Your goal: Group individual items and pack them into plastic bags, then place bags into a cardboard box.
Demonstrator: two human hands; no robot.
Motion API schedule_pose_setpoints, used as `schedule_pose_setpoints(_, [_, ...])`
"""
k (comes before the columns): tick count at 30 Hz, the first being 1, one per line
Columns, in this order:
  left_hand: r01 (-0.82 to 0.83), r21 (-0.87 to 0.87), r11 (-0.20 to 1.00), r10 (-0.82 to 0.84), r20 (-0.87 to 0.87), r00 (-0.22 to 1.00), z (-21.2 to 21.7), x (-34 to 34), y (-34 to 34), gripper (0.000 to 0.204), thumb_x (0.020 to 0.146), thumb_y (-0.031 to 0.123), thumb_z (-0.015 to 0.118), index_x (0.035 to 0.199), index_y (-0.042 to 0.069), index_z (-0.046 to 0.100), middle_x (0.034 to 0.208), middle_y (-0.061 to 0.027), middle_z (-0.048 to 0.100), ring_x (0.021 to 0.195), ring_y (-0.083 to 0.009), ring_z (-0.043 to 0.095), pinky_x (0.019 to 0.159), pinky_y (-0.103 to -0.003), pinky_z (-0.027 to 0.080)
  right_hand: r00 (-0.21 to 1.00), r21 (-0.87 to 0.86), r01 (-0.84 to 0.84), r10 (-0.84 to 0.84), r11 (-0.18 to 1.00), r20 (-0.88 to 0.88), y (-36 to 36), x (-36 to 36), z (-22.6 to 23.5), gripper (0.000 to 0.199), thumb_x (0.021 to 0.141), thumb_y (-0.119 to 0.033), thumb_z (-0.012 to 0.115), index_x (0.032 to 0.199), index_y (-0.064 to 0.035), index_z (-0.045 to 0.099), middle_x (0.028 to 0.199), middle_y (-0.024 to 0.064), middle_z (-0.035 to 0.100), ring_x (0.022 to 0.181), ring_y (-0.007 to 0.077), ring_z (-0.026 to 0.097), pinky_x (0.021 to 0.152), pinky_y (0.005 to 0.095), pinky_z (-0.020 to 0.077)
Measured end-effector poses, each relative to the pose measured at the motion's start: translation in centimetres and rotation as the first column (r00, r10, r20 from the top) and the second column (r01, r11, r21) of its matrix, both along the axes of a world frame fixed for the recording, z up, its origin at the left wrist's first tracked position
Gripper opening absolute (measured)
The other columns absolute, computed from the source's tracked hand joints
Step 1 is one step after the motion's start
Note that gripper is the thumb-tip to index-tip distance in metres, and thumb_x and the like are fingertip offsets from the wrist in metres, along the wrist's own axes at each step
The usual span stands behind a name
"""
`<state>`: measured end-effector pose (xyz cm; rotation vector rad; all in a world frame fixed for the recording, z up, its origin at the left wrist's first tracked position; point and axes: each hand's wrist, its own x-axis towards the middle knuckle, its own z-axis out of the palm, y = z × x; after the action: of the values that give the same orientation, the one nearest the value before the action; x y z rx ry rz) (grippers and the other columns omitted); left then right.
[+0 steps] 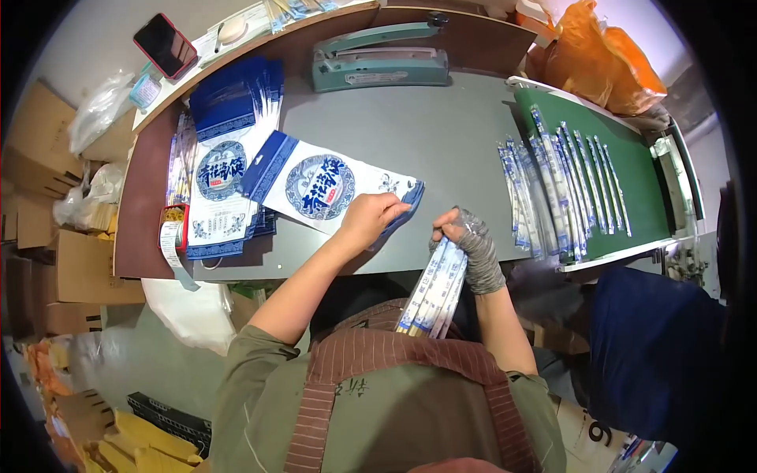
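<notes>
My left hand (369,221) pinches the lower end of a white and blue plastic bag (276,188), which lies slanted on the grey table with its blue header toward the left. In my right hand (475,251), which wears a grey fingerless covering, is a bundle of wrapped chopsticks (432,293) in blue and white sleeves. The bundle hangs down over the table's near edge, in front of my apron. More bags of the same print (217,225) are stacked under and left of the one I hold.
A green hand sealer (382,68) stands at the back. Several wrapped chopsticks (561,189) lie on a green conveyor belt (639,185) at right. A red-framed label roll (174,229) sits at the left edge, a phone (165,46) on the ledge, and an orange plastic bag (603,59) at far right.
</notes>
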<state>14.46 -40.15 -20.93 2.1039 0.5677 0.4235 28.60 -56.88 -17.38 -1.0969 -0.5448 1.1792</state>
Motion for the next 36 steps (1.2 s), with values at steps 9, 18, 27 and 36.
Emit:
schedule_pose_setpoints(9, [-0.185,0.077,0.980,0.186,-0.002,0.983,-0.5,-4.0,-2.6,0.016,0.080,-0.002,0.061,0.096,-0.002,0.062,0.098,-0.0166,0.065,0.087,-0.0288,0.062,0.076,-0.038,0.048,0.970,0.209,-0.215,0.233,0.954,-0.068,5.9,-3.7,0.3,0.024,0.083,-0.023,0.067,0.094,-0.0015,0.062,0.083,0.0073,0.064,0.075,0.0146,0.061,0.071,0.0273,0.0501])
schedule_pose_setpoints(18, [-0.409,-0.576,0.708,0.577,0.137,0.805,-1.6,-6.1,-2.9,0.019,0.081,-0.008,0.056,0.099,-0.002,0.061,0.083,-0.0051,0.065,0.072,-0.0089,0.056,0.067,-0.023,0.046,0.942,0.135,-0.334,0.324,0.933,0.088,10.0,-5.1,-5.0,0.020,0.088,-0.023,0.064,0.087,-0.0034,0.064,0.080,0.0028,0.064,0.076,0.0123,0.060,0.072,0.0282,0.0491])
schedule_pose_setpoints(27, [-0.211,0.335,0.918,0.108,0.301,0.947,4.4,-7.2,-3.6,0.024,0.084,-0.001,0.060,0.107,0.001,0.058,0.087,-0.0139,0.060,0.081,-0.0330,0.059,0.069,-0.038,0.049,0.669,-0.143,-0.187,0.233,0.972,0.706,6.1,-6.4,-3.4,0.042,0.079,-0.030,0.071,0.108,-0.0021,0.060,0.096,0.0131,0.064,0.089,0.0256,0.061,0.081,0.0375,0.0486])
schedule_pose_setpoints(36, [0.212,-0.009,0.977,-0.209,0.140,0.968,6.6,-9.0,-5.0,0.023,0.088,0.006,0.061,0.111,0.005,0.059,0.095,-0.0108,0.062,0.077,-0.0236,0.061,0.070,-0.032,0.049,0.202,-0.494,0.131,0.464,0.860,0.862,-2.0,-6.1,0.1,0.045,0.074,-0.034,0.076,0.100,-0.0075,0.051,0.091,0.0148,0.058,0.079,0.0348,0.060,0.069,0.0438,0.0488])
